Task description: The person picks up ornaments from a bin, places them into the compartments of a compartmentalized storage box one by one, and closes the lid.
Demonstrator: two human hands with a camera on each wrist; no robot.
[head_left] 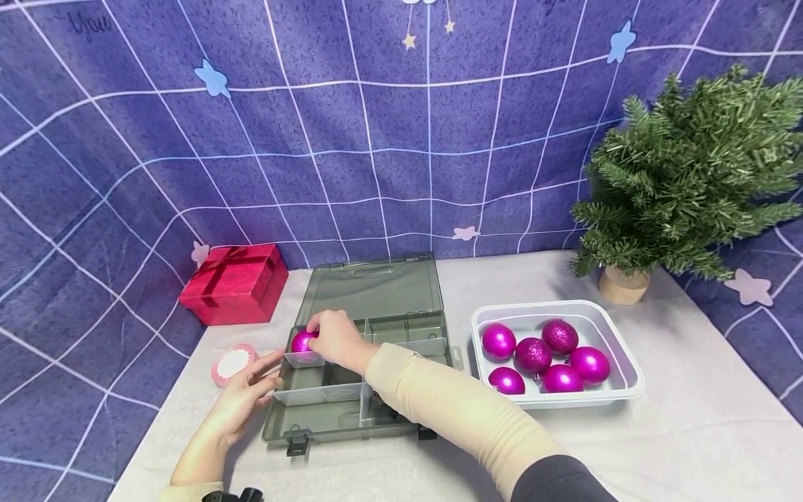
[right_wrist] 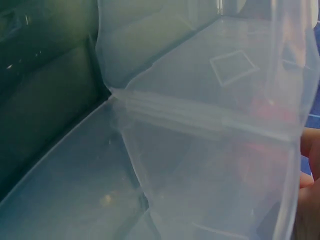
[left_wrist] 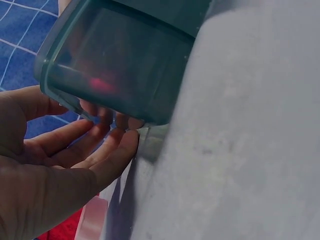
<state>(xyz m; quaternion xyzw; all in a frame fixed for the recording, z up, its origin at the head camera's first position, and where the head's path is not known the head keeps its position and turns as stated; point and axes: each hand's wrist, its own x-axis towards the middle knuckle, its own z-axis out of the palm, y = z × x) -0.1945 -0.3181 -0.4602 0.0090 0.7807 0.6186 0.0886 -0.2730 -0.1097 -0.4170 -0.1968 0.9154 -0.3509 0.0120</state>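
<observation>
A grey translucent organizer box (head_left: 307, 418), divided into compartments, lies with its lid (head_left: 376, 289) folded back. My right hand (head_left: 341, 341) pinches a shiny magenta Christmas ball (head_left: 302, 341) at the far left compartment. The fingers of my left hand (head_left: 241, 401) rest along the box's left side, thumb and fingertips at its edge. From the left wrist, that hand (left_wrist: 55, 165) touches the box wall (left_wrist: 115, 60), and a pink blur shows through the plastic. Clear dividers (right_wrist: 190, 110) fill the right wrist view, with part of the right hand (right_wrist: 310, 175) at the edge.
Right of the box, a white tray (head_left: 630, 355) holds several magenta balls (head_left: 533, 355), some glittery. Behind it stands a small artificial fir tree (head_left: 684, 174). A red gift box (head_left: 235, 286) and a pink-and-white round item (head_left: 233, 364) lie at the left.
</observation>
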